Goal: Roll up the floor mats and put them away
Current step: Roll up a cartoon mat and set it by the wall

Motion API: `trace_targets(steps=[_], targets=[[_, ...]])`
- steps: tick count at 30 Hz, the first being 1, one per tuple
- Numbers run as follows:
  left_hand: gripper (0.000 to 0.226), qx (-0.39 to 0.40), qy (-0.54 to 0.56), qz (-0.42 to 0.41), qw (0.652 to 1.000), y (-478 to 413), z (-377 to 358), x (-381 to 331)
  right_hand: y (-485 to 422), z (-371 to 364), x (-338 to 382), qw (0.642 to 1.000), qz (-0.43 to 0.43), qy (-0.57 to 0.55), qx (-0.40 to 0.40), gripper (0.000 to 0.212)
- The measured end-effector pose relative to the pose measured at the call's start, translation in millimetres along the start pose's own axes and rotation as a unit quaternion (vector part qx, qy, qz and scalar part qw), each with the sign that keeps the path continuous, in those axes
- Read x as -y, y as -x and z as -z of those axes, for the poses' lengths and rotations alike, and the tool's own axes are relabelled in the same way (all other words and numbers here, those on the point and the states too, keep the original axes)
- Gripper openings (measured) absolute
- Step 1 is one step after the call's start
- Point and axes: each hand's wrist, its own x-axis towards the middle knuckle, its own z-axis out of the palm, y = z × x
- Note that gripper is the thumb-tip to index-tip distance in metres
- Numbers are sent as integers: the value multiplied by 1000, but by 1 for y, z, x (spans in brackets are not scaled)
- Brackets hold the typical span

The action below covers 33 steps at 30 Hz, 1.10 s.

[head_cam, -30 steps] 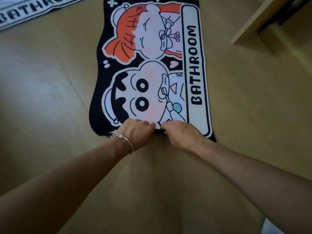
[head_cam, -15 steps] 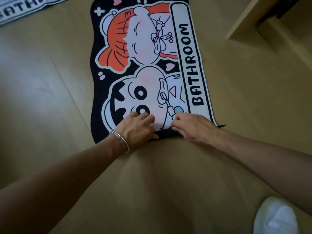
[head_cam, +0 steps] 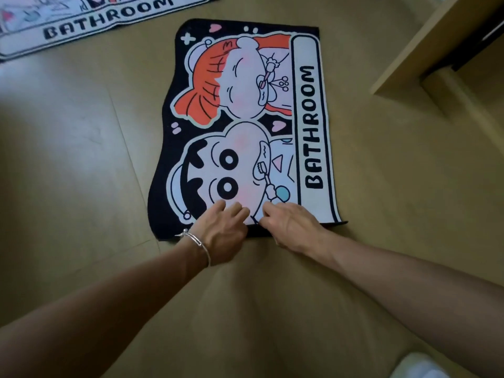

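- Mat: both hands hold its near short edge, side by side at the middle. A narrow first turn shows the dark backing.
- Left hand: fingers curled over the turned edge, gripping it. Bracelet on the wrist.
- Right hand: fingers bent, pinching the same edge just beside the left.
- Position: the mat lies flat on the floor, print up, its length running away from the person. All but the near edge is unrolled.
- Handling, as judged: thin, soft, light and limp. With both hands at the centre the roll ends may lag or skew, so a hold spread toward both corners is advised.
- Surroundings: second mat flat at far left, well apart. Furniture at far right.
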Motion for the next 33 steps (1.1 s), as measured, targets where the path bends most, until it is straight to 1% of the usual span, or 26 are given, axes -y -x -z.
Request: trace_targets(steps=[2,3,6,8,10,12,13,14,16,19,21,23,24,26,28,29,33], targets=[[29,20,-4,21,1000,7,-4,-8,1,-2,-1,1000,7,1,5,19],[31,35,-9,23,999,10,-7,-10,1,-3,-2,1000,10,0,1,19],[39,43,-29,16,999,13,-5,-10,0,-6,-4,999,19,5,-27,19],[52,50,-28,18,998,10,0,-8,0,-5,-4,999,23,11,-40,27],[57,48,-13,37,998,4,1,-5,0,-3,-5,999,20,25,-21,39],[50,54,5,60,997,-2,2,-3,1,-2,-7,999,20,43,-4,43],[45,63,25,75,995,-3,3,-2,1,-3,-7,999,17,44,-2,41],[45,67,50,93,992,-4,2,-1,1,-3,-8,999,12,36,-5,36],[46,47,87,112,989,-2,-2,2,0,-3,-8,1000,-7,0,-19,25],[38,19,62,119,991,1,-11,6,-1,2,-7,997,-52,-61,-18,14],[46,21,58,122,991,5,-12,4,-2,5,-7,993,-73,-86,-19,15],[58,56,74,146,985,4,-9,-2,-4,6,-6,990,-88,-103,-25,14],[58,69,79,160,982,2,-8,-5,-5,6,-4,989,-95,-108,-25,14],[47,64,92,181,977,-6,-6,-6,-7,4,0,989,-103,-109,-19,13],[37,64,98,177,977,-11,-3,-2,-8,1,3,990,-105,-98,-13,12],[33,67,105,169,978,-13,-1,1,-8,0,4,990,-107,-90,-8,14],[27,63,108,141,982,-13,-3,0,-3,-10,7,991,-122,-45,26,38]])
